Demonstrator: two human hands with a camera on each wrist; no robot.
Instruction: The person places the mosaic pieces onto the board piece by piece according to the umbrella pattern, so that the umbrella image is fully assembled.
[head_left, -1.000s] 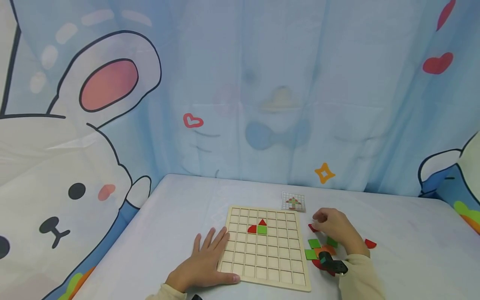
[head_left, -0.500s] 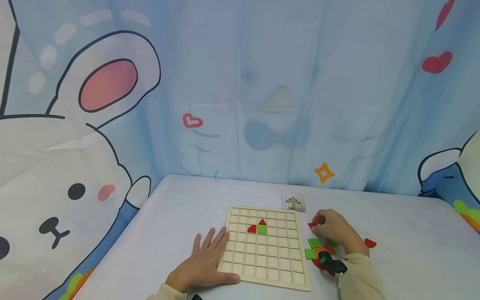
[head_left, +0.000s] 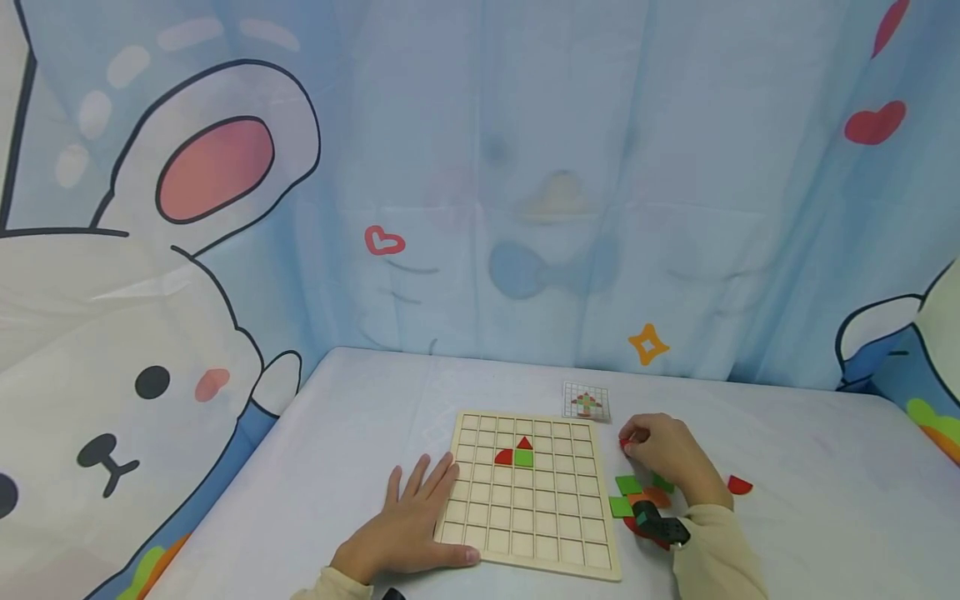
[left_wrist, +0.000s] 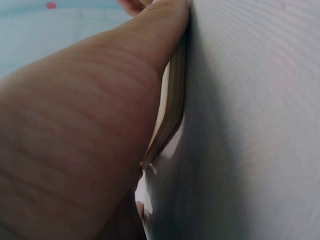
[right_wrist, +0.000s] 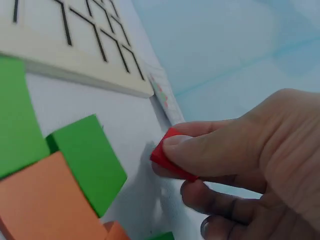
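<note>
My left hand (head_left: 408,518) lies with fingers spread against the left edge of a wooden grid board (head_left: 546,525), its thumb along the near edge. On the board sit a red triangle (head_left: 524,443), a green square (head_left: 523,459) and a red quarter-round block (head_left: 504,457). Right of the board, my right hand (head_left: 666,452) pinches a small red block (right_wrist: 169,154) between thumb and fingers; its full shape is partly covered. In the left wrist view, my left hand (left_wrist: 95,115) hides most of the board.
Beside the board's right edge lie loose green squares (head_left: 628,486), orange blocks (head_left: 651,497) and red blocks (head_left: 636,527), partly under the right wrist. Another red block (head_left: 739,485) lies farther right. A pattern card (head_left: 587,402) lies behind the board; a printed curtain (head_left: 555,300) hangs beyond.
My right hand has closed in on the red block, which now sits tucked between its fingertips, and has shifted slightly left and away from me. My left hand has stayed put.
</note>
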